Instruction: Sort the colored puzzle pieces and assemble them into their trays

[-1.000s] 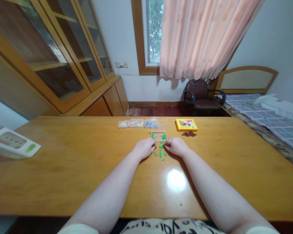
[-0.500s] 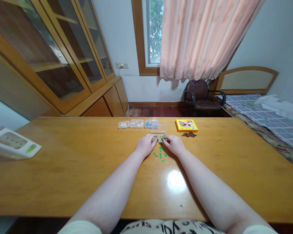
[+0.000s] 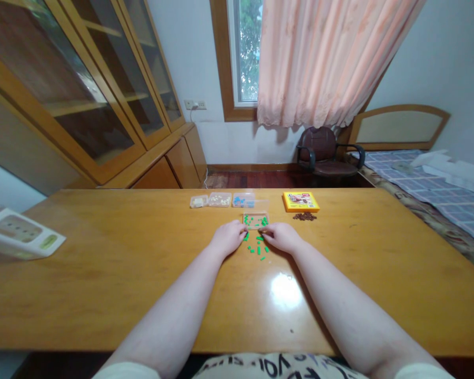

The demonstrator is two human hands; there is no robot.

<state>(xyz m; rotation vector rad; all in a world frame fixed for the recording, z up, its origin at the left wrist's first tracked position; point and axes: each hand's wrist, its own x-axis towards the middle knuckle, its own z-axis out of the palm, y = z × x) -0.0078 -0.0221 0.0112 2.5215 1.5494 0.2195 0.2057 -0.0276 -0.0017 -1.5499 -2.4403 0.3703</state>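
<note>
A small clear tray (image 3: 255, 228) with green toy bricks in it stands on the table in front of my hands. My left hand (image 3: 229, 237) is at the tray's near left corner, fingers closed around a green brick (image 3: 246, 237). On the other side, my right hand (image 3: 281, 236) has its fingers pinched close to the tray's near right corner. Whatever lies between those fingertips is too small to make out. Several loose green bricks (image 3: 259, 250) are scattered on the table just below both hands.
Behind the tray are a clear box of blue pieces (image 3: 243, 200) and two boxes of pale pieces (image 3: 220, 199) (image 3: 198, 201). A yellow box (image 3: 300, 201) lies at the back right, with a brown pile (image 3: 304, 216) before it. A white carton (image 3: 23, 231) stands far left.
Both hands reached over the tray half a second ago, and they have since drawn back to its near edge. More green bricks now lie in the tray's middle.
</note>
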